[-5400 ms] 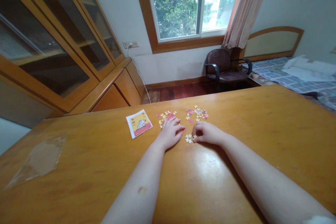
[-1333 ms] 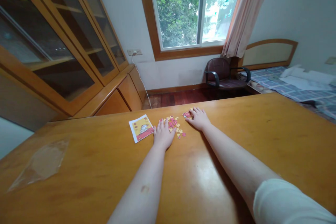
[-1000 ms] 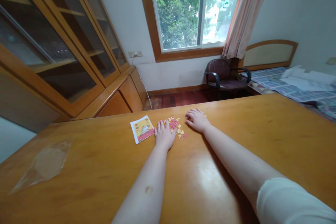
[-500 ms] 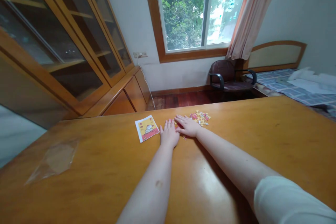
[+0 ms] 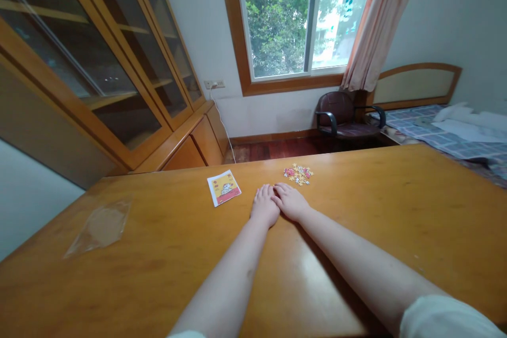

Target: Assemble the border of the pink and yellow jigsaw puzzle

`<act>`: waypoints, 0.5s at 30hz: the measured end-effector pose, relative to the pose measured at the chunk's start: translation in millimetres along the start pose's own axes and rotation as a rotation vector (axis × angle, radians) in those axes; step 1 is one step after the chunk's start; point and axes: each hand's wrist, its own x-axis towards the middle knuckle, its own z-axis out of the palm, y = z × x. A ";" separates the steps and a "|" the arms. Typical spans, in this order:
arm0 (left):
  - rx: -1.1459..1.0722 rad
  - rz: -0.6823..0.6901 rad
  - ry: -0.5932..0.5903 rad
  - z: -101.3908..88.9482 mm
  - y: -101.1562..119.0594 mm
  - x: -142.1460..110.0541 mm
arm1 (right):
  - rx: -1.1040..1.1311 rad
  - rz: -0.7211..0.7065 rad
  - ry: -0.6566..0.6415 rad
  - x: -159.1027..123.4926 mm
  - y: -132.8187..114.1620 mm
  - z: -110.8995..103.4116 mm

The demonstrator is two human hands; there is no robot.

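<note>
My left hand lies palm down on the wooden table, its fingers stretched forward. Right beside it, my right hand is also palm down, with its thumb against the left hand. Whatever is under the two palms is hidden. Just beyond my right hand lies a small heap of jigsaw puzzle pieces in yellow, pink and white. To the left of my hands sits a square picture card showing a white cartoon figure on yellow and red.
A clear plastic bag lies flat on the left of the table. Behind the table's far edge stand a brown armchair and a bed. A glass-fronted cabinet rises at the left.
The right hand has come left from the right-hand heap to meet the left hand. The left heap, showing between my hands earlier, is now covered. The right-hand heap is uncovered.
</note>
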 end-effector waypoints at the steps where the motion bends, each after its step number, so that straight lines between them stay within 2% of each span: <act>1: -0.006 0.002 -0.011 1.9 8.0 -7.7 | -0.004 0.032 0.016 -10.8 -1.3 -1.6; 5: -0.060 -0.031 -0.052 9.8 38.6 -34.8 | 0.008 0.140 0.038 -49.2 -4.7 -8.8; 8: -0.076 -0.039 -0.054 12.7 50.3 -42.8 | 0.062 0.159 0.075 -60.5 -4.4 -13.4; 11: -0.113 0.006 -0.040 11.1 50.6 -42.1 | 0.154 0.224 0.149 -55.2 4.1 -14.2; 14: -0.173 0.042 -0.007 6.5 43.8 -39.8 | 0.140 0.429 0.281 -40.3 22.5 -11.4; 15: -0.191 0.041 -0.005 4.5 40.2 -38.8 | 0.102 0.507 0.283 -34.2 30.0 -10.3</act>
